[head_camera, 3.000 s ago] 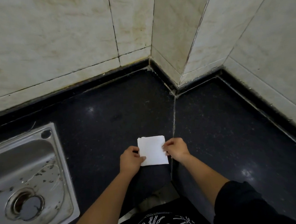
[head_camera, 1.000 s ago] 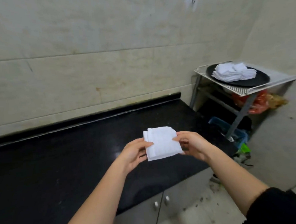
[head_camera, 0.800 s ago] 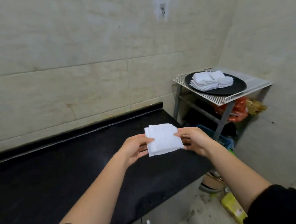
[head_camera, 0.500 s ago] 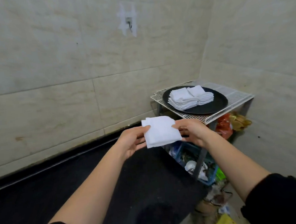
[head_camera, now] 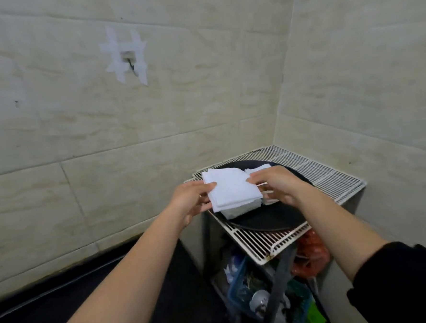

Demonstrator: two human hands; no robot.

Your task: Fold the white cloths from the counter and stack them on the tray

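A folded white cloth [head_camera: 229,187] is held flat between both hands just above the black round tray [head_camera: 268,220]. My left hand [head_camera: 190,200] pinches its left edge, thumb on top. My right hand [head_camera: 278,184] pinches its right edge. Under the cloth a stack of folded white cloths [head_camera: 237,211] lies on the tray; whether the held cloth touches the stack is unclear. A second stack [head_camera: 258,169] shows behind my right hand, mostly hidden.
The tray sits on a white wire rack [head_camera: 327,179] in the corner of tiled walls. Below the rack are a blue basket of clutter [head_camera: 242,284] and an orange bag [head_camera: 309,252]. The black counter [head_camera: 145,302] ends at lower left.
I turned right from the counter toward the rack. Both hands carried the folded cloth forward until it hovers over the stack on the tray.
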